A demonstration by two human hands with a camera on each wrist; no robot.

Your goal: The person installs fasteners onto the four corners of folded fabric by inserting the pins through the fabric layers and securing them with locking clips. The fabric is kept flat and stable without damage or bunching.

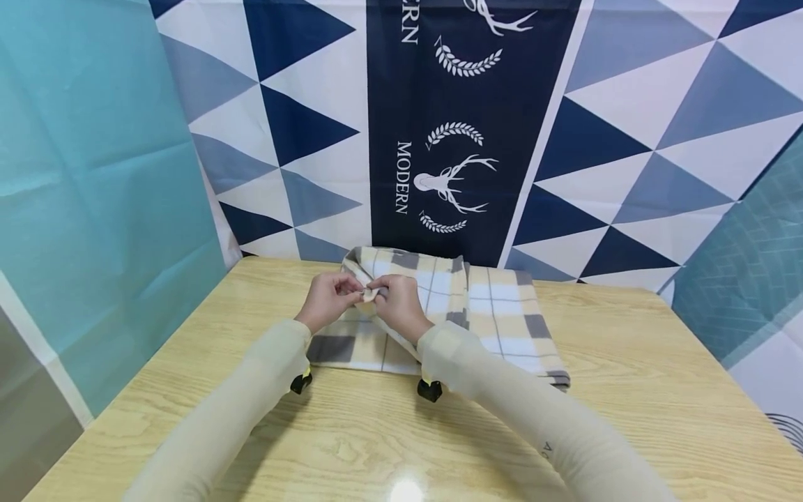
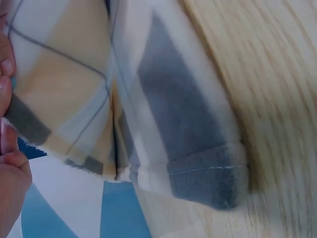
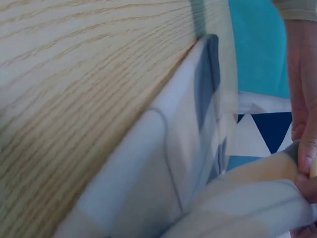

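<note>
A folded plaid fleece blanket (image 1: 495, 314) in cream, white and grey lies at the back of the wooden table. Its left part is lifted, and both hands meet at that raised edge. My left hand (image 1: 327, 300) pinches the blanket's edge between thumb and fingers. Close beside it, my right hand (image 1: 399, 301) pinches the same edge. In the left wrist view, fingertips (image 2: 6, 96) hold the lifted layer, while a stitched grey hem of the blanket (image 2: 203, 173) rests on the table. The right wrist view shows the left hand (image 3: 306, 144) at the raised cloth; the right hand's own fingers are hard to make out there.
The wooden table (image 1: 351, 432) extends in front of and to both sides of the blanket. Behind it hangs a patterned cloth (image 1: 314, 139) with triangles and a dark deer panel. A teal sheet (image 1: 94, 174) hangs at the left.
</note>
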